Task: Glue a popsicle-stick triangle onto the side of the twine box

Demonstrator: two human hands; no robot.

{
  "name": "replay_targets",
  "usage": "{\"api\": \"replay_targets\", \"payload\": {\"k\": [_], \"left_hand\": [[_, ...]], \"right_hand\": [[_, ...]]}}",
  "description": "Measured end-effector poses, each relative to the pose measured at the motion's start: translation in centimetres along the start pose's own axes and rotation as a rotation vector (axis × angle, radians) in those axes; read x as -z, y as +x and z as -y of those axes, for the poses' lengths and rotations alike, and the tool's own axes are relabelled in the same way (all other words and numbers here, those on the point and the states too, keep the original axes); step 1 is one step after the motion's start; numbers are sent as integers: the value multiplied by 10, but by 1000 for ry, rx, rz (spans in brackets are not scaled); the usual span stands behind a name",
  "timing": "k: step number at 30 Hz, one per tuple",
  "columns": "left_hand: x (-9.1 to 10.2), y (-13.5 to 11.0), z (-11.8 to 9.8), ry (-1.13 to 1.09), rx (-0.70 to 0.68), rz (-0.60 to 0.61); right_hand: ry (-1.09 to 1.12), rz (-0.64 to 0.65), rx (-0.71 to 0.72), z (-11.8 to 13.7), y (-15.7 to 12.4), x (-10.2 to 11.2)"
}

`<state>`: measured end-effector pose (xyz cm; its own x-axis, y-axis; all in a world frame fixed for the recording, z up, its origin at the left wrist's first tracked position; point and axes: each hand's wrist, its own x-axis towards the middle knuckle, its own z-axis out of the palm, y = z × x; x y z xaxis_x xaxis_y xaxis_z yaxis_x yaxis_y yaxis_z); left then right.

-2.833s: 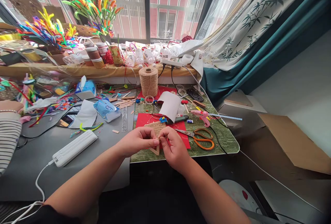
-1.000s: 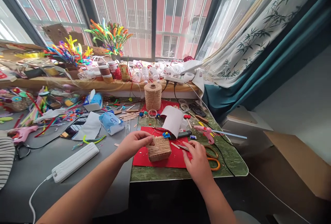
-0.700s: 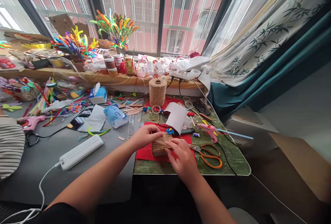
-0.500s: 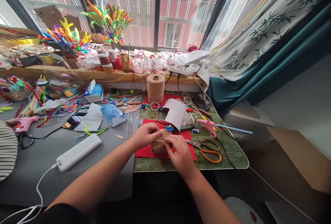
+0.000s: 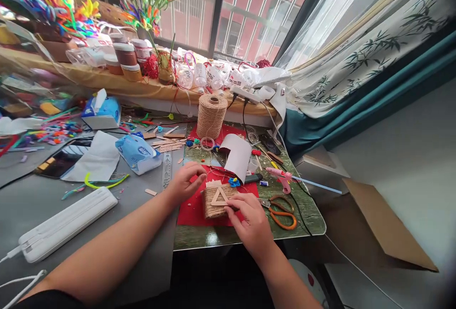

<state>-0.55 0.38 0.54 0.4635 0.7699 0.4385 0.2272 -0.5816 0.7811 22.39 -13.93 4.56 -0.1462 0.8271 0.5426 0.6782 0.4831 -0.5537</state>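
A twine-wrapped block (image 5: 213, 210) sits on red paper (image 5: 188, 214) at the table's front. Against its face lies a small triangle of wooden craft sticks (image 5: 214, 200). My right hand (image 5: 251, 221) pinches the triangle's right corner between thumb and fingers. My left hand (image 5: 185, 183) hovers just left of the block, fingers curved and apart from the thumb, holding nothing. A blue pipe-cleaner flower (image 5: 234, 182) with a yellow centre is at the block's top right edge. Orange-handled scissors (image 5: 283, 214) lie right of my right hand.
Behind the block stand a curled white sheet (image 5: 237, 154) and a large twine spool (image 5: 211, 116). A pink glue gun (image 5: 281, 176) with a long glue stick lies to the right. Leftward are a tissue pack (image 5: 138, 152), a ruler (image 5: 166, 168) and a white power bank-like bar (image 5: 67, 226).
My left hand has let go of the block and moved left. The stick triangle now shows on the block, with my right hand still at it. The camera view has shifted and tilted.
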Motion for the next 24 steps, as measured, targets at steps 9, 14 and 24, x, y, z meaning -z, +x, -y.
{"api": "replay_targets", "payload": {"k": [9, 14, 24], "left_hand": [[6, -5, -16, -45, -293, 264], [-1, -8, -19, -25, -327, 279], [-13, -12, -21, -83, -183, 294]], "right_hand": [[-186, -26, 202, -16, -20, -19], [-255, -62, 239, -29, -30, -28], [-261, -191, 256, -48, -44, -48]]}}
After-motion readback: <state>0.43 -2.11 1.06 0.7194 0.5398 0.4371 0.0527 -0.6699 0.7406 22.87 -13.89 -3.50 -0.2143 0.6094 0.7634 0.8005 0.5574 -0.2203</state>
